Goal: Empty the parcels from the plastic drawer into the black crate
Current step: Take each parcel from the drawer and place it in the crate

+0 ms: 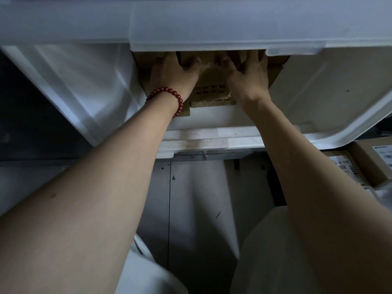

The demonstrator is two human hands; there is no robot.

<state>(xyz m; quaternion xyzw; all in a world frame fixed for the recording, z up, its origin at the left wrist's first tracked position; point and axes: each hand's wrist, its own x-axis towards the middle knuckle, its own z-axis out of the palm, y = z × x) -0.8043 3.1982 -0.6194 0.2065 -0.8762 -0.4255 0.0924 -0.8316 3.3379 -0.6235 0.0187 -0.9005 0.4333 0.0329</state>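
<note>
The white plastic drawer (318, 92) is pulled out under another drawer front (212, 24). Several brown cardboard parcels (210, 88) lie at its back, partly hidden beneath that upper front. My left hand (176, 75), wearing a red bead bracelet, grips the left side of a parcel, with its thumb hooked over an edge. My right hand (248, 75) lies on the parcels with fingers spread and fairly straight. Its fingertips are hidden under the upper drawer. I cannot make out the black crate.
Labelled cardboard boxes (364, 166) sit low at the right, beside the drawer's front corner. Grey floor (197, 209) shows below the drawer's front rim (212, 143). My light-trousered knees fill the bottom of the view. Dark space lies to the left.
</note>
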